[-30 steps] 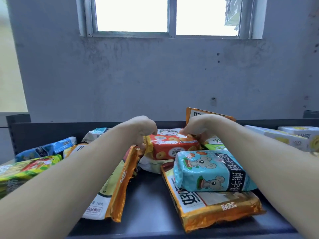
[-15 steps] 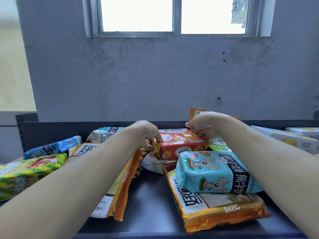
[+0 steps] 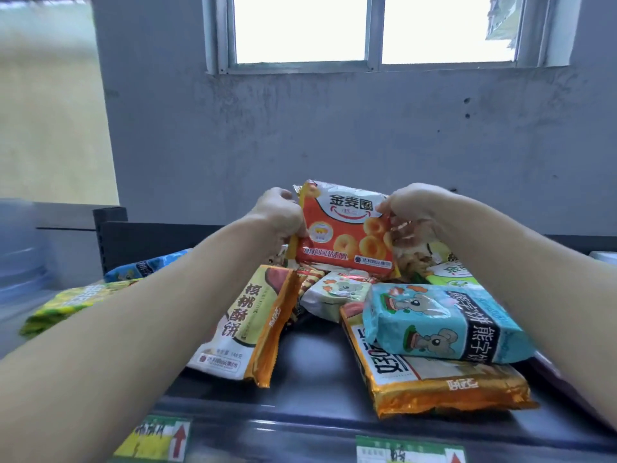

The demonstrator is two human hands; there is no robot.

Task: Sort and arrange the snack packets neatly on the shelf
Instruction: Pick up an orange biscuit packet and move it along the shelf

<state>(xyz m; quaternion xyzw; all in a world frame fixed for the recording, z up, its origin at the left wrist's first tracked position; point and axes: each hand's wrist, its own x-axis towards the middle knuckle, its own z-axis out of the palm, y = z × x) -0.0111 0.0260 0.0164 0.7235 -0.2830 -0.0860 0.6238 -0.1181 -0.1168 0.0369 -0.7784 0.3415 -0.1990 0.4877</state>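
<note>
An orange-red ring-snack packet stands upright above the pile at the back of the dark shelf. My left hand pinches its left edge and my right hand pinches its right edge. Below it lie a small white bear-print packet, a light-blue bear-print packet on top of a gold-edged flat packet, and another gold-edged biscuit packet partly under my left forearm.
A yellow-green packet and a blue packet lie at the shelf's left. A green-white packet sits behind the light-blue one. Price labels line the shelf's front edge. A grey wall with a window rises behind.
Both hands have lifted the orange-red packet off the pile and tipped it upright, front facing me. The view has dropped and moved closer, showing the shelf's front edge.
</note>
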